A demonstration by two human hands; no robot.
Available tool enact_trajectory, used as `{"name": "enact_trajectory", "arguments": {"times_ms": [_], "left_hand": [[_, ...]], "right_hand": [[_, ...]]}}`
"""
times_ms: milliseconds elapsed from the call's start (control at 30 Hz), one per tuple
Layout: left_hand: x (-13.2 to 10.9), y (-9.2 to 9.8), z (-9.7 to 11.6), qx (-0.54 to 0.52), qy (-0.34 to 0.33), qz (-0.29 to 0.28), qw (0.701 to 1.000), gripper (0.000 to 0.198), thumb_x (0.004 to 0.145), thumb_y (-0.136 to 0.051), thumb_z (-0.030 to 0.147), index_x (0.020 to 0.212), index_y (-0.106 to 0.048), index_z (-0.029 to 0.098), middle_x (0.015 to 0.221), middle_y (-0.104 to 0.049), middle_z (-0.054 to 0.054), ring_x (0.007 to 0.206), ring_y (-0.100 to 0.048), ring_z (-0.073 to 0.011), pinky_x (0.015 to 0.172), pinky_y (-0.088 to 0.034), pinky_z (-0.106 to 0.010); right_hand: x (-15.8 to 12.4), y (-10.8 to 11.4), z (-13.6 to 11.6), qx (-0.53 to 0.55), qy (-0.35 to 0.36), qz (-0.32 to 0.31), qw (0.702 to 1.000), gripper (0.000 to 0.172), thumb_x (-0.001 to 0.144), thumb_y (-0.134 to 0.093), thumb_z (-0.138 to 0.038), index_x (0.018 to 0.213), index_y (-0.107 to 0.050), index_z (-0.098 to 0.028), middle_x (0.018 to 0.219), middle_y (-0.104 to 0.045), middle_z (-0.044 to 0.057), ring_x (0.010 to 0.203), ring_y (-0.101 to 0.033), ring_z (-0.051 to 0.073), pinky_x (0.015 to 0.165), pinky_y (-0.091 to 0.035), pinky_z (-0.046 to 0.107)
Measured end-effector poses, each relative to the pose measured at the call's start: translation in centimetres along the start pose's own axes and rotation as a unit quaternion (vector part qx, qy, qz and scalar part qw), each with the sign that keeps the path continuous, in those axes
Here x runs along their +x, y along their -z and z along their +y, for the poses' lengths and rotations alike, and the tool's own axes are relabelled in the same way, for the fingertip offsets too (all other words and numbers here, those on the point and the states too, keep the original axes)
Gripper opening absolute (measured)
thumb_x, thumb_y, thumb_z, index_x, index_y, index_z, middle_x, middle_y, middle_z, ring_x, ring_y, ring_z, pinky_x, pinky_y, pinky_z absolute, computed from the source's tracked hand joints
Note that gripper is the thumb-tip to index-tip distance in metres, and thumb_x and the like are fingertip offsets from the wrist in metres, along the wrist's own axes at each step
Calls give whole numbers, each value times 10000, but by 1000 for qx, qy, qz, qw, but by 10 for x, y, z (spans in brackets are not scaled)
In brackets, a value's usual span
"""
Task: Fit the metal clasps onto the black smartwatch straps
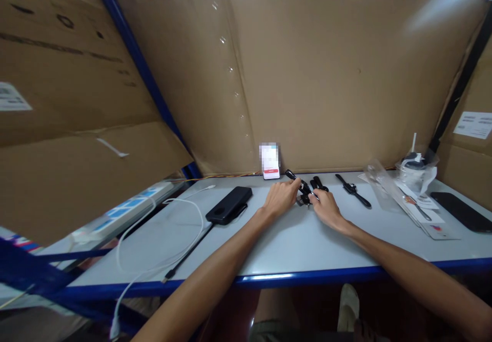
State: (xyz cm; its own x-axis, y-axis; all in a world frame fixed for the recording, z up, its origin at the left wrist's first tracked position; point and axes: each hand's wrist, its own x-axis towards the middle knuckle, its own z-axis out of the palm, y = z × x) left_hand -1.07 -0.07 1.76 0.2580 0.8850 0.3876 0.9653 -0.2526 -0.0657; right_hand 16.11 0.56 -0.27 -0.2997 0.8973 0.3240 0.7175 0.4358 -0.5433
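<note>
My left hand (283, 196) and my right hand (326, 206) are close together over the back middle of the table. Between them is a slim black spokeshave (292, 175), tilted, its rounded handle end pointing up and left. The fingers of both hands are closed on it, and they hide part of its middle. Small dark parts (305, 200) show below it, too small to make out. Just behind my right hand lie more black pieces (318, 183). Another black spokeshave (352, 190) rests flat on the table, right of my right hand.
A lit phone (270, 161) leans against the cardboard back wall (307, 75). On the left are a black power bank (229, 205), a white cable (202, 219) and a power strip (123, 213). Clear packaging (388, 183), a lidded cup (415, 170) and a dark phone (463, 211) lie right.
</note>
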Motion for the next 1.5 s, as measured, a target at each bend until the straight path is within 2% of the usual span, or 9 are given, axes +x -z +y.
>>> {"name": "enact_trajectory", "arguments": {"times_ms": [233,367,567,733,833,1033,1300,1500], "left_hand": [[-2,-1,9,1,-51,-18,999,221,943,-390,208,1053,-581,218,894,-702,-77,751,-642,-217,605,-290,-293],[0,1,7,11,-32,5,999,214,943,-378,190,1022,-575,215,912,-704,-79,751,-641,-216,587,-257,-301],[1,2,-7,-26,36,23,999,298,1010,-282,309,1039,-557,199,883,-702,-95,757,-639,-208,612,-270,-297],[-1,-1,-5,-49,-31,23,998,392,1007,-289,452,1055,-587,202,902,-696,-103,783,-633,-217,625,-283,-287],[-1,-3,-2,-55,-42,18,997,398,1016,-266,406,968,-610,210,873,-693,-92,746,-625,-201,614,-270,-288],[2,-6,-3,-60,37,40,997,332,1005,-304,375,1003,-589,205,807,-692,-84,685,-616,-207,600,-255,-292],[-1,-8,2,-49,-44,-9,998,325,1006,-297,358,1020,-585,210,830,-701,-94,707,-628,-208,611,-273,-286],[0,-2,1,-12,-9,10,1000,307,1002,-298,315,1048,-584,214,883,-708,-101,738,-642,-223,595,-262,-297]], "right_hand": [[1,4,2,8,-13,8,1000,251,956,-463,-225,837,-674,-161,811,-718,68,752,-615,174,646,-330,232],[-4,0,-3,-19,-6,-16,1000,230,955,-481,-237,858,-676,-161,835,-726,83,783,-625,184,654,-314,245],[-6,2,-9,-11,-2,-9,1000,257,967,-461,-236,836,-670,-163,813,-718,71,766,-616,174,653,-310,241],[-2,9,-7,-1,-12,0,1000,256,967,-459,-230,852,-677,-163,820,-718,67,762,-613,173,658,-329,233],[-2,8,-6,3,-15,0,1000,253,963,-463,-227,851,-680,-162,826,-721,72,783,-622,179,669,-339,231],[-1,3,-2,-2,-13,2,1000,247,951,-478,-232,828,-683,-168,828,-727,76,803,-633,188,676,-343,237],[2,1,3,15,-32,0,999,247,948,-476,-244,872,-700,-173,846,-731,74,800,-643,193,684,-371,236],[0,-1,1,0,-24,-11,1000,240,952,-481,-230,849,-689,-168,832,-729,79,805,-641,190,681,-352,235]]}}
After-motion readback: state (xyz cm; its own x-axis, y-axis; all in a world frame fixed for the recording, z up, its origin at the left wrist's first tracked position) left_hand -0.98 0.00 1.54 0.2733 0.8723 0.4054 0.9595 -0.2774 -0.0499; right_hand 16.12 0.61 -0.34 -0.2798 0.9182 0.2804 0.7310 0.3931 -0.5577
